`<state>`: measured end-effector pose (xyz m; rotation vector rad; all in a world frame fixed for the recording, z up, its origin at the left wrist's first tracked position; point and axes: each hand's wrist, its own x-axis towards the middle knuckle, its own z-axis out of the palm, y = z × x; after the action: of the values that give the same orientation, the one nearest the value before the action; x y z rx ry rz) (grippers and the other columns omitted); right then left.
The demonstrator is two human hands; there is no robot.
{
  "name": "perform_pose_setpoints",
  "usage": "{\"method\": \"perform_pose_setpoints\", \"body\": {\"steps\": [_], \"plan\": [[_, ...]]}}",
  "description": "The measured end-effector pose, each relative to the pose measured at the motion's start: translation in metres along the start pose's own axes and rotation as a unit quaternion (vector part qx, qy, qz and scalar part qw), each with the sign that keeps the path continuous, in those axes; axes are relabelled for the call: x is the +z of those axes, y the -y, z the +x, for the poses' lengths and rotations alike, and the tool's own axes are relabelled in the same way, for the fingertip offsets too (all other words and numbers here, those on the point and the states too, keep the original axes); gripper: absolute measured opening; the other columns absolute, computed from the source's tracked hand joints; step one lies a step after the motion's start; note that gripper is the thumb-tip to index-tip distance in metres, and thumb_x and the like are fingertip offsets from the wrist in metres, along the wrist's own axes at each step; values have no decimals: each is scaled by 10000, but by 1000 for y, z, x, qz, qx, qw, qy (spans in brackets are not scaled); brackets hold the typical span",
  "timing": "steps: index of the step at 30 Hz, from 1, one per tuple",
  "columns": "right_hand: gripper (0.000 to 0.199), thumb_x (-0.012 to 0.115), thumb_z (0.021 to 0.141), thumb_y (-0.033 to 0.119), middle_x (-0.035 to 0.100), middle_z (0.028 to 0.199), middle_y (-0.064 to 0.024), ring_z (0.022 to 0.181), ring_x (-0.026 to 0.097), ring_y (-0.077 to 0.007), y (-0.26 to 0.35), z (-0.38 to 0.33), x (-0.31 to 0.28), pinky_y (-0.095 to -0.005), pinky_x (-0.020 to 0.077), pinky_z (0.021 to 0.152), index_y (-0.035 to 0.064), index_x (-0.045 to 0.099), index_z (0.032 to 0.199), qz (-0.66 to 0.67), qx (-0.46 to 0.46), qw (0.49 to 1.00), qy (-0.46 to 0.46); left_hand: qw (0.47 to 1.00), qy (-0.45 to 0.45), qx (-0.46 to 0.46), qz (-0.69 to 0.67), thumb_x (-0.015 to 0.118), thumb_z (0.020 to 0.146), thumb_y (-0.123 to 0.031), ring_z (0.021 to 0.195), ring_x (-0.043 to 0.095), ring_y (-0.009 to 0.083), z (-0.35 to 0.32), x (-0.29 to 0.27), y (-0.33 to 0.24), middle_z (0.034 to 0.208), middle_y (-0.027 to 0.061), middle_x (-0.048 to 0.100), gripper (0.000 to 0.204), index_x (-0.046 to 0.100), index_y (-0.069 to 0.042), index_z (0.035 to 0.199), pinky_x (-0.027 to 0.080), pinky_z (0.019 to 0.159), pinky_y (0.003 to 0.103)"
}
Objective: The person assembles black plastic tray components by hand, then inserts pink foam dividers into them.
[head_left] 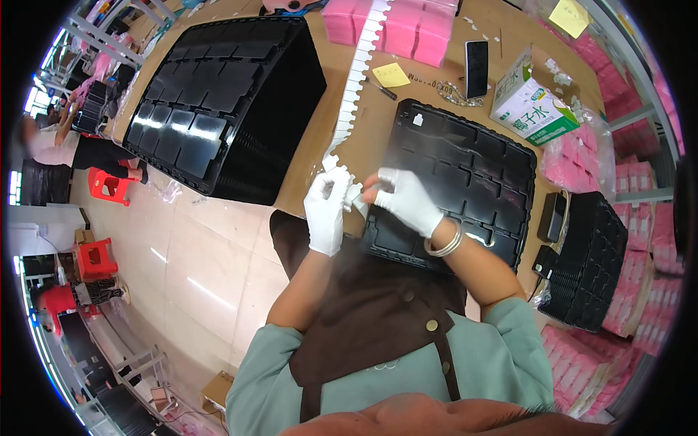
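Note:
My left hand (326,211), in a white glove, is closed on the lower end of a strip of white stickers (354,87) with a toothed edge. The strip runs away from me across the table, and its end is bent and crumpled at my fingers. My right hand (407,200), gloved with bare fingertips, reaches in from the right and pinches at a white piece by the strip's end; the fingertips partly hide it. Below that hand lies a black plastic tray (465,171) with moulded compartments. A small bottle-shaped white sticker (417,120) is on its far left corner.
A tall stack of black trays (225,102) stands at left, and another stack (587,261) at right. Pink packs (389,33), a phone (476,69), a yellow note (391,75), a pen (381,89) and a green-white carton (534,102) lie beyond. Other people and red stools (96,259) are far left.

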<state>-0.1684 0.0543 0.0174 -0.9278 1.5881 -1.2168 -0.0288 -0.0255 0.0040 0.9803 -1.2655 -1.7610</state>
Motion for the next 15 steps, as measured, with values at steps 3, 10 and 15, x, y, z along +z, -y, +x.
{"method": "perform_pose_setpoints", "body": {"steps": [3,10,15], "plan": [[131,698,806,91,649,786,-28,722,576,-80,-7,-10,7,-245,470,679,-12,660,877,40,-1,999,-18,1000,1,11,22,598,937,-133,675,555,45,-3,3,0,913,41,641,164,619,2,1027,446,597,192],[86,690,787,41,620,809,-42,751,583,-106,-12,-31,11,-252,467,706,-15,642,831,55,-38,992,-105,998,51,-13,39,613,936,-163,671,565,49,-9,9,5,930,66,659,189,618,10,1010,446,584,193],[102,678,690,-36,549,830,-78,835,581,-225,0,-49,6,-291,460,770,-3,623,770,-75,-153,969,-179,990,-17,-60,-127,607,942,-172,655,559,54,-4,13,9,957,94,669,205,605,17,1020,445,577,196]]}}
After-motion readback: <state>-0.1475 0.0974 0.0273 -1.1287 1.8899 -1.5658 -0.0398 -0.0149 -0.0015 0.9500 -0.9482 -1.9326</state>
